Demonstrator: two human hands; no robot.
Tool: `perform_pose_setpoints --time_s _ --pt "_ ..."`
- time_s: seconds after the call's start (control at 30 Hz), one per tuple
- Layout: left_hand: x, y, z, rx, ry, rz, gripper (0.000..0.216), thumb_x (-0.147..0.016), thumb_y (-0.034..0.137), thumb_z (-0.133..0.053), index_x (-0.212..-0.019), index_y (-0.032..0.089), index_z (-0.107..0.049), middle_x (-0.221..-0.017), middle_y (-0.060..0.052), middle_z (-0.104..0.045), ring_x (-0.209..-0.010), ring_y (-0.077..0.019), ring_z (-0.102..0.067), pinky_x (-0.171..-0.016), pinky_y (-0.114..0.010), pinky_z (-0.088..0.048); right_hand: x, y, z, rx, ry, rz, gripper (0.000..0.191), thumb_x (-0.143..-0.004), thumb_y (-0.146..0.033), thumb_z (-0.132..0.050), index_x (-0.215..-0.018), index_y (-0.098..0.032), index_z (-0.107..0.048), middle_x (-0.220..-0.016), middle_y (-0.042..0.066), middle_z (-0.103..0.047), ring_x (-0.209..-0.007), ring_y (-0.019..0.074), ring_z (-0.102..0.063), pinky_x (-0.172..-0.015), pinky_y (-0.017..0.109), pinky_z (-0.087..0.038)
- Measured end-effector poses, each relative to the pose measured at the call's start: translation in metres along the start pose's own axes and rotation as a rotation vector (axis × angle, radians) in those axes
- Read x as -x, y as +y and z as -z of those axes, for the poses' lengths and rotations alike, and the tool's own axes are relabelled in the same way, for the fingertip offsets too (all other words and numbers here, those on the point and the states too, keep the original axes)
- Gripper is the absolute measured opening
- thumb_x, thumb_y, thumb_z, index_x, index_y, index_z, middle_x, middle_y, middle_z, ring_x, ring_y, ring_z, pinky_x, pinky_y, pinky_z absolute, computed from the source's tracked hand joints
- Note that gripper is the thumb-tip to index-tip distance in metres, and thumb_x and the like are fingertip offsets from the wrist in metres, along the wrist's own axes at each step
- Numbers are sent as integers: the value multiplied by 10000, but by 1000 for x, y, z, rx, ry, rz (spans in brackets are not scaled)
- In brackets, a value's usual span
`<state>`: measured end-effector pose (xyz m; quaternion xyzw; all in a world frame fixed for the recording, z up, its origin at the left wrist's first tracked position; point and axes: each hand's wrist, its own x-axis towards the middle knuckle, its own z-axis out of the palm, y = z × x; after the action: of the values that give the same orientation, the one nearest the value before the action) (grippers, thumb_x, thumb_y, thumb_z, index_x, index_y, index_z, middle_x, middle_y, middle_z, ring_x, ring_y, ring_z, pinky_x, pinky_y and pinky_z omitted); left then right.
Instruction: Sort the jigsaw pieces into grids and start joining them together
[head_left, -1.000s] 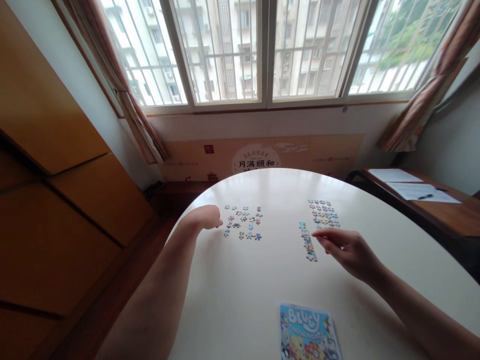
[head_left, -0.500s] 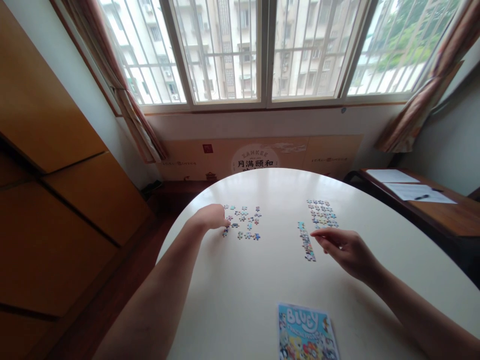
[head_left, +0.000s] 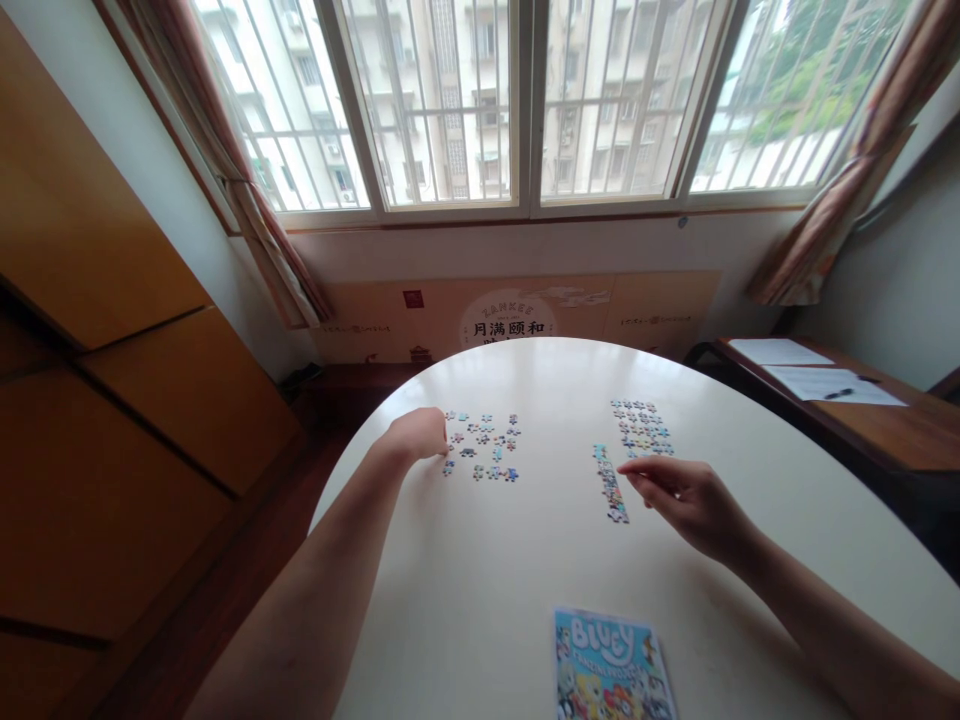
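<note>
My left hand [head_left: 420, 436] reaches across the white round table [head_left: 525, 570] to the left edge of a loose group of puzzle pieces [head_left: 484, 445]. Its fingers are curled and pinched at a piece there; what they hold is too small to make out. My right hand [head_left: 694, 497] hovers just right of a joined strip of puzzle pieces [head_left: 610, 484], fingers drawn together and pointing left. A second group of loose pieces [head_left: 641, 428] lies just beyond that hand.
A blue puzzle box [head_left: 611, 665] lies at the table's near edge. A wooden side desk [head_left: 862, 410] with papers and a pen stands at the right. Wooden cabinets [head_left: 112, 380] line the left; a barred window [head_left: 525, 100] is ahead.
My left hand has slid slightly right, into the edge of the left group of pieces. The right hand has barely shifted.
</note>
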<state>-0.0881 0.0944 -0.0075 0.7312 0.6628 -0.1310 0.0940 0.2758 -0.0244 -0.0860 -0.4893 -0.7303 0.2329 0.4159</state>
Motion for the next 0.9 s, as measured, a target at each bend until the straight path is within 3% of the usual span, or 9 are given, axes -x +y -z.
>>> perform_pose_setpoints --time_s 0.47,0.9 --pt "-4 -7 -1 -29 -25 30 247 -752 338 -719 -910 154 -769 -1005 -128 -748 -862 -250 -681 -697 -279 -490 1 2 -1 -1 -8 -18 346 -945 -437 -556 -1005 -160 -756 -636 28 -614 -576 147 -575 -527 255 -488" --pt "-8 -17 -1 -61 -40 68 245 -814 297 -622 -947 160 -776 -1009 -131 -742 -882 -247 -672 -741 -287 -490 0 0 1 0 7 -16 326 -933 -424 -572 -990 -162 -758 -638 27 -625 -576 146 -585 -533 253 -494"
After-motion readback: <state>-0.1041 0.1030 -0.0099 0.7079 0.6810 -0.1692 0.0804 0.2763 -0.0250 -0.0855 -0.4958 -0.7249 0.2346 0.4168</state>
